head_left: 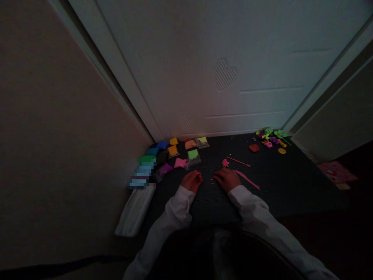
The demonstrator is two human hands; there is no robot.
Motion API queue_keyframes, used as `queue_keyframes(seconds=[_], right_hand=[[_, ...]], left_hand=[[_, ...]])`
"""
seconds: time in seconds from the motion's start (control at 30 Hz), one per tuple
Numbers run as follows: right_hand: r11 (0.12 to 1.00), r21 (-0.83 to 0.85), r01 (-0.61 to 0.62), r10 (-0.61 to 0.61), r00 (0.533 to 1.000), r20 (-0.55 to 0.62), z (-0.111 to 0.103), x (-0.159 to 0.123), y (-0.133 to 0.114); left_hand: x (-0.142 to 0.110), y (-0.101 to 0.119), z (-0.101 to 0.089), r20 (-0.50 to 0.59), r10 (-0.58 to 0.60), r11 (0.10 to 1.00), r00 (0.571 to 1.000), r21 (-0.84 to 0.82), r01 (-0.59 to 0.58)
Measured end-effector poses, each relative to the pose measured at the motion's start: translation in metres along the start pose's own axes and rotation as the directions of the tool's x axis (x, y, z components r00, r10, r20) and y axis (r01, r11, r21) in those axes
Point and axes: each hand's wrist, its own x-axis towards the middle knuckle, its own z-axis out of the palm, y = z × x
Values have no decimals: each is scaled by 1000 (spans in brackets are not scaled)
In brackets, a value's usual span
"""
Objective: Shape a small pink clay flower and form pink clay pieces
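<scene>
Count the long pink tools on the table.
2: the thin one lies just beyond the right hand; the broader one lies to the right of that hand.

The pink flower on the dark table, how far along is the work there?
The pink flower has a petalled outline and looks largely shaped; the colourful pieces at the far right look finished. The left hand is curled; whether it or the right hand holds anything is unclear. Loose pink bits between them suggest some work is left, though how much I can't tell.

White long sleeves [177, 210], loosely creased, with dark clothing [192, 256] between.
</scene>
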Motion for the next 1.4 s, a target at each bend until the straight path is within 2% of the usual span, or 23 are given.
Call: queue_keyframes(seconds=[0.13,0.23,0.4,0.57,0.67,0.9,1.4], right_hand=[[999,0,33,-33,998,-56,-3,-4,-2],[998,17,66,-64,990,-123,-7,-11,-9],[988,50,146,-134,974,-181,-7,-21,-22],[984,64,167,-151,967,-206,-5,-21,-25],[983,67,174,-157,968,-198,-5,-20,-28],[985,78,156,-139,972,-192,-4,-19,-32],[981,138,134,-105,974,-199,-4,-19,-30]], left_hand=[[1,-6,3,-36,62,991,997,120,-57],[1,-11,3,-29,88,958,996,278,-77],[-4,-11,3,38,115,821,993,559,-117],[-12,-4,11,120,130,689,984,703,-177],[-16,-1,15,160,124,649,979,734,-202],[-17,-1,16,203,140,621,969,744,-246],[-11,-1,9,209,78,657,975,725,-208]])
